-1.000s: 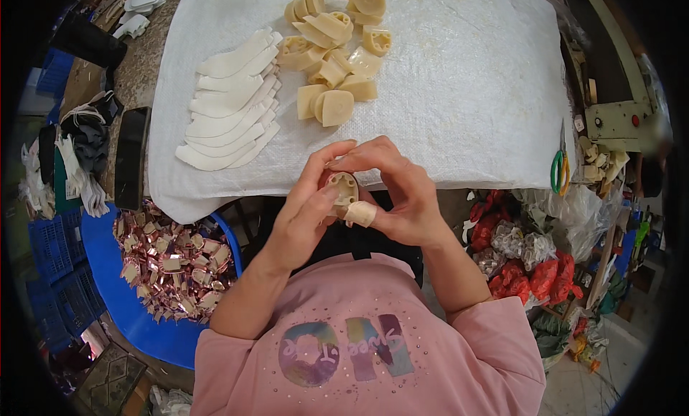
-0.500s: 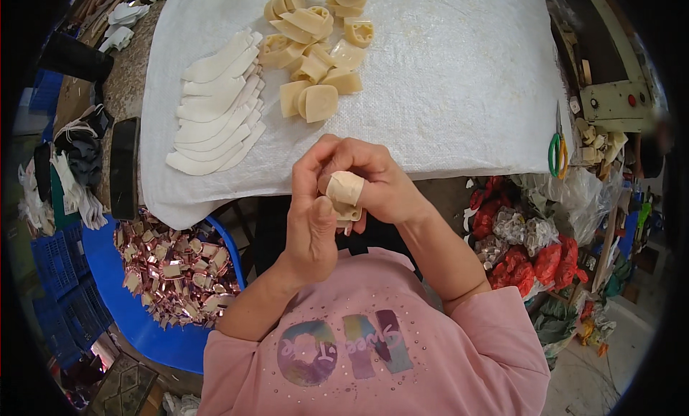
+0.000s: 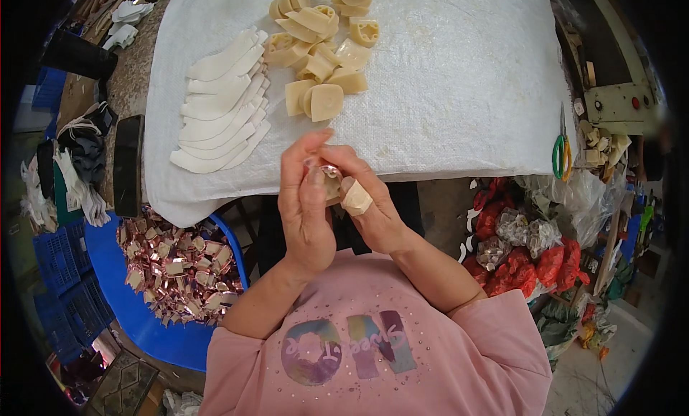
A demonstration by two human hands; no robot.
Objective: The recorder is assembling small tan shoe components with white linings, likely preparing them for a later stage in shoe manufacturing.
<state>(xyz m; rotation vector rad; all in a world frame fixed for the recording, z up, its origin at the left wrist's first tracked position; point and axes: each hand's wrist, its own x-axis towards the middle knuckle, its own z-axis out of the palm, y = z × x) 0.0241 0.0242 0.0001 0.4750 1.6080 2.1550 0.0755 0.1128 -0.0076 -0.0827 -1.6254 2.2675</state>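
Note:
Close in front of my body, just off the table's near edge, both hands are closed around a small pink-shiny and cream piece (image 3: 331,179), which looks like a shoe heel. My left hand (image 3: 305,208) grips it from the left, its thumb upright against it. My right hand (image 3: 369,204) holds it from the right; a beige tape wrap (image 3: 357,199) covers the thumb. Fingers hide much of the piece. Beyond my hands lies a heap of cream block heels (image 3: 326,102). Left of them, thin curved white pieces (image 3: 215,133) overlap in a fanned row.
A white woven sheet (image 3: 459,93) covers the table. Green-and-orange scissors (image 3: 561,154) lie at its right edge. A blue tub (image 3: 115,272) full of shiny pink heels (image 3: 176,265) stands low on my left. Red plastic bags (image 3: 513,269) sit low on the right. A dark phone-like slab (image 3: 129,165) is left.
My hands have drawn slightly left, and the piece has turned so that its shiny pink side shows between the fingers. My right thumb has shifted down and toward me.

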